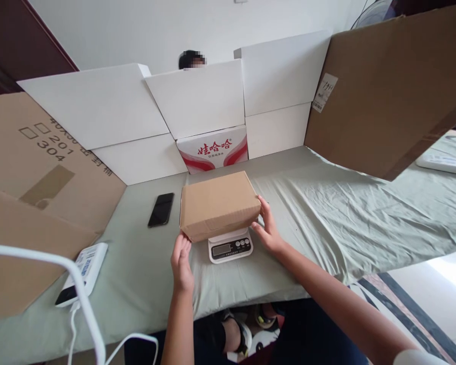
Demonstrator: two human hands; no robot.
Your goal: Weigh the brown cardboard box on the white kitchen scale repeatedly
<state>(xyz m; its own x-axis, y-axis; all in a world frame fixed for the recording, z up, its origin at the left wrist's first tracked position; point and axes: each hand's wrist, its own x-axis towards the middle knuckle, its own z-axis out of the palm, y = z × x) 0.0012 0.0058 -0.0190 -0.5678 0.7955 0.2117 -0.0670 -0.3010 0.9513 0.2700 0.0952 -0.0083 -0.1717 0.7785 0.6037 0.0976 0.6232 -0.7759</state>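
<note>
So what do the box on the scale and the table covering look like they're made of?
The box looks like plain brown cardboard: matte, with folded edges. The scale under it seems to be white plastic, smooth, with a dark display. The covering looks like pale green woven cloth, since it wrinkles and drapes over the edge.

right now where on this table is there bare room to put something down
Widest bare cloth lies right of the brown box, below the leaning cardboard sheet. A narrower patch sits between the phone and power bank. Crowded: the scale, both hands.
</note>
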